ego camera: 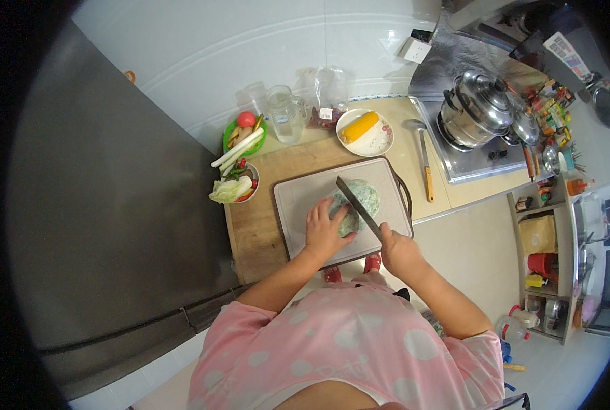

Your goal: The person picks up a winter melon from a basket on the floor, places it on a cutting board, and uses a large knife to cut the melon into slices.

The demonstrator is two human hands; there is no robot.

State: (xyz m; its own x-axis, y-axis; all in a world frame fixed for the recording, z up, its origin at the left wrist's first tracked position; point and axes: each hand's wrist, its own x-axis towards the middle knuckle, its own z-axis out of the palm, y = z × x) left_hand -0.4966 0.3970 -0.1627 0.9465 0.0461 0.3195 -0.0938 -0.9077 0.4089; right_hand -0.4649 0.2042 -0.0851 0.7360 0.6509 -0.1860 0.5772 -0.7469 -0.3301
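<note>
A pale green gourd (368, 195), which looks like a winter melon, sits on a light cutting board (300, 200) with a dark rim. My left hand (328, 225) holds its near left side, fingers spread around it. The handle of a kitchen knife (357, 205) is in my right hand (400, 251), at the board's right front. The blade, seen nearly edge-on, crosses the gourd diagonally, just beyond my left fingertips. How deep it sits in the gourd cannot be told, and my right fist hides the knife handle.
Behind the board are a plate (382, 144) with corn (360, 127), a glass pitcher (286, 123) and a bag of dark red food (328, 110). Left stand a green basket (260, 145) and a bowl (254, 192) of vegetables. Rightward are a ladle (424, 154) and a steel pot (471, 115) on the stove.
</note>
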